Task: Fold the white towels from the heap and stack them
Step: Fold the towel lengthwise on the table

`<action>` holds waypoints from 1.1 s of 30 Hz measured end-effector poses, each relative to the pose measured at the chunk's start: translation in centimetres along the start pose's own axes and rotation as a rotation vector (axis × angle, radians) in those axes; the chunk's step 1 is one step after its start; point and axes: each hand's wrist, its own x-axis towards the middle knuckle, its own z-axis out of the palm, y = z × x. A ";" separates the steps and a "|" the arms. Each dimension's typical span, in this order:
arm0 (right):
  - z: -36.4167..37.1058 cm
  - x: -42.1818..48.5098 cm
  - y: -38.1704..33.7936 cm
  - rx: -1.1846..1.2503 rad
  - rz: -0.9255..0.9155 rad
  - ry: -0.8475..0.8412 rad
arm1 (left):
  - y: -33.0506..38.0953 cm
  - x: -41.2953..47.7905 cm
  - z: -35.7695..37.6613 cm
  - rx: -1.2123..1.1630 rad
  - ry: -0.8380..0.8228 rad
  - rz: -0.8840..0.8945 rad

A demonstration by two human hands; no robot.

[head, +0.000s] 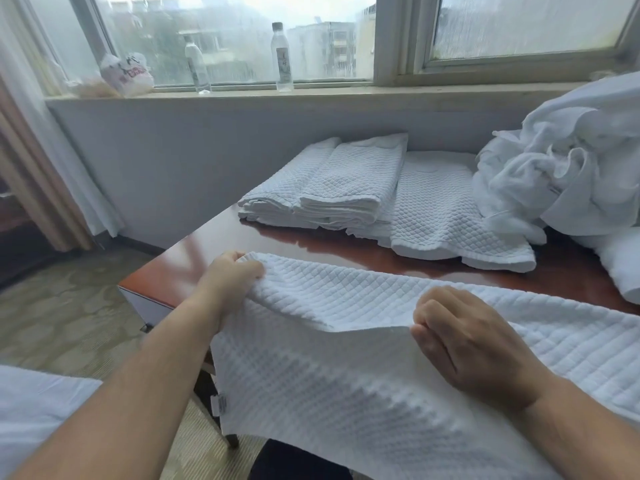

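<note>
Across the near edge of the glossy reddish-brown wooden tabletop [346, 251] lies a white waffle-textured towel [346, 368], its near part hanging off that edge toward the person. The left hand [232, 275] grips the towel's far left corner near the tabletop's left edge, fingers curled round the cloth and holding it a little above the wood; the right hand [474, 344] is further right, knuckles up, fingers bent and pinching a raised fold of the same towel. Toward the far edge, against the wall, folded white towels [349, 181] of the same weave lie in overlapping piles, one spread flatter on their right; touching them, at the far right corner, rises a heap of crumpled white towels [561, 178]. Above the wall, on the pale window sill [346, 93], stand two clear plastic bottles [284, 57], well apart; a knotted white plastic bag [126, 76] sits at the sill's left end.
</note>
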 end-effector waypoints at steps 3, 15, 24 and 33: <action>-0.5 0.2 -0.3 -0.025 0.007 -0.067 | 0.1 0.2 -1.3 0.592 0.085 0.058; -4.1 0.2 0.0 -0.167 0.878 -0.544 | -2.5 -6.0 4.2 0.819 -0.037 0.659; -2.9 -2.5 0.6 0.012 0.791 -0.638 | -2.9 -1.1 5.1 1.040 -0.267 0.621; -1.5 -3.5 1.1 -0.071 0.345 -0.095 | -2.8 -1.9 3.8 0.760 -0.416 0.977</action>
